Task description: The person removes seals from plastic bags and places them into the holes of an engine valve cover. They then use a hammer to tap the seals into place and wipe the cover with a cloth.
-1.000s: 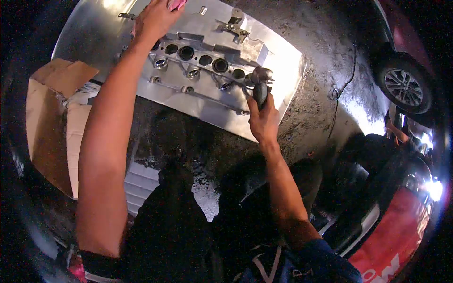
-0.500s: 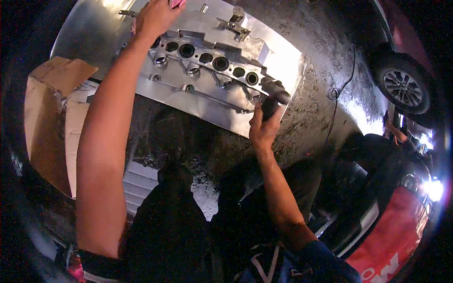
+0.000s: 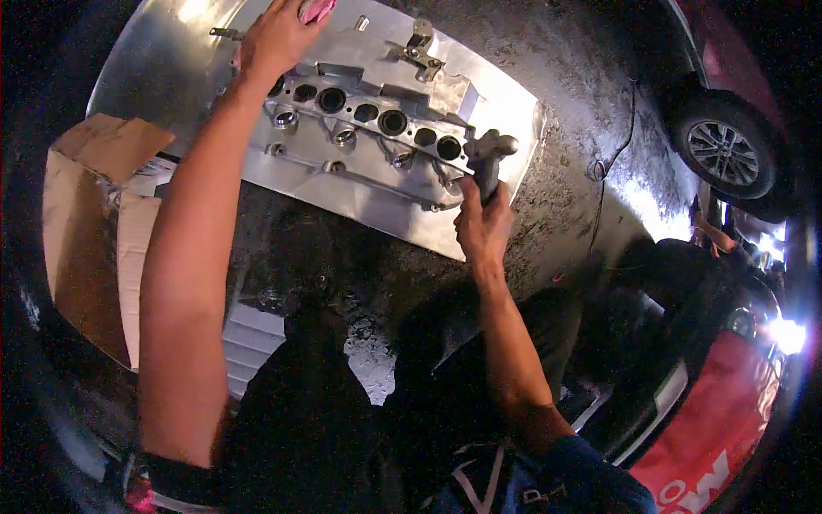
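A silvery cast metal engine part (image 3: pixel 364 74) with a row of dark round and oval ports lies on a shiny metal sheet (image 3: pixel 377 210). My left hand (image 3: pixel 278 41) is closed at its upper left end, with a crumpled pink cloth (image 3: pixel 317 10) showing at the fingers, partly cut off by the frame edge. My right hand (image 3: pixel 484 227) grips the handle of a dark, pistol-shaped tool (image 3: pixel 492 147), whose exact kind I cannot make out. The tool's head is at the right end of the row of ports.
An open cardboard box (image 3: pixel 86 240) stands at the left. Behind the sheet, a cable (image 3: pixel 629 128) crosses the dirty floor toward a car wheel (image 3: pixel 728 150). At the right, another person's arm (image 3: pixel 715 233) shows near a bright lamp (image 3: pixel 786 336) and a red banner (image 3: pixel 711 437).
My right hand has tilted the tool more upright, its head rising and shifting slightly left. My left hand stays by the part's upper left end. The whole view has shifted slightly.
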Available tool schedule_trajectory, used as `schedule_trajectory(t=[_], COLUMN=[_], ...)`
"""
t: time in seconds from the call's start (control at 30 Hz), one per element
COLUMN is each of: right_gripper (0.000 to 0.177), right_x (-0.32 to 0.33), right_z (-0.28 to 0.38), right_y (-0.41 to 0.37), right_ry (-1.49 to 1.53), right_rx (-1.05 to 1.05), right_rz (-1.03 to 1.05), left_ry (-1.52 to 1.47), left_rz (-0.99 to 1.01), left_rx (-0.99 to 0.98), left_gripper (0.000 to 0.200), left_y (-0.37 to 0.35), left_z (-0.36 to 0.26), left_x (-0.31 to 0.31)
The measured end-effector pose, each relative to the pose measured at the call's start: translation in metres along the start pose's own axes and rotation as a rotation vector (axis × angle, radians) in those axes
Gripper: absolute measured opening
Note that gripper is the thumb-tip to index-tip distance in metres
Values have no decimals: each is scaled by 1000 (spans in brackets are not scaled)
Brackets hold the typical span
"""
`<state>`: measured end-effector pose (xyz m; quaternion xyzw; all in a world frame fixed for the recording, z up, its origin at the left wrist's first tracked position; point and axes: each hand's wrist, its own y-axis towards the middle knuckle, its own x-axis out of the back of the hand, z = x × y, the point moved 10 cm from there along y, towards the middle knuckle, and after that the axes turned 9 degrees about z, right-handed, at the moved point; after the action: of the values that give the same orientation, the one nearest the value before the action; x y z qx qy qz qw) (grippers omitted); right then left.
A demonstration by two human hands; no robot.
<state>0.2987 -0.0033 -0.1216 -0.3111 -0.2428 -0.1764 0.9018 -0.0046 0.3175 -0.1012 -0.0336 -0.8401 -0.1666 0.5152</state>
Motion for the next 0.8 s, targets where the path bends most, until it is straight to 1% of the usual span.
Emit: schedule_trajectory(t=[0.03,0.07,0.13,0.17,0.2,0.23,0.33,0.37,0.47,0.5,0.53,0.6,0.63,0.73,0.77,0.8], right_gripper=[30,30,33,35,36,39,40,40,39,36,35,36,38,39,40,39], right_x=[7,9,7,-6,-16,-18,-12,-5,-3,-8,-16,-22,-18,-11,-10,-18], right_z=[20,20,19,-4,0,-3,3,19,43,36,34,30,34,49,56,44], right_y=[-6,-13,-14,-3,6,13,13,3,-11,-5,2,18,18,-3,-11,-4], right_ry=[-72,34,44,-58,-159,-365,-128,-166,-66,-118,-236,-375,-378,-226,-241,-295], right_rx=[157,125,228,208,194,108,105,166,262,361,309,199,218,292,376,322], right_rz=[-129,-130,-159,-119,-82,-51,34,-41,-126,-132,-96,25,43,-25,-89,-54], left_ry=[-20,-35,-38,-31,-25,-31,13,-6,-32,-33,-34,-26,-23,-63,-50,-38], left_rz=[30,58,75,65,48,50,36,67,109,99,84,29,5,57,72,86], left_rx=[13,26,44,43,42,40,30,38,59,56,52,30,20,-12,9,24], left_gripper=[50,51,51,51,51,51,51,52,53,52,52,52,52,52,52,52], left_y=[-2,0,0,-1,1,2,0,-2,-1,-1,0,1,1,0,-2,0], left_z=[-1,-1,1,-1,-3,-5,-3,-1,-3,-4,-4,-5,-4,-3,-3,-4], left_x=[-2,-2,0,0,3,3,0,-4,2,4,4,6,5,1,2,1])
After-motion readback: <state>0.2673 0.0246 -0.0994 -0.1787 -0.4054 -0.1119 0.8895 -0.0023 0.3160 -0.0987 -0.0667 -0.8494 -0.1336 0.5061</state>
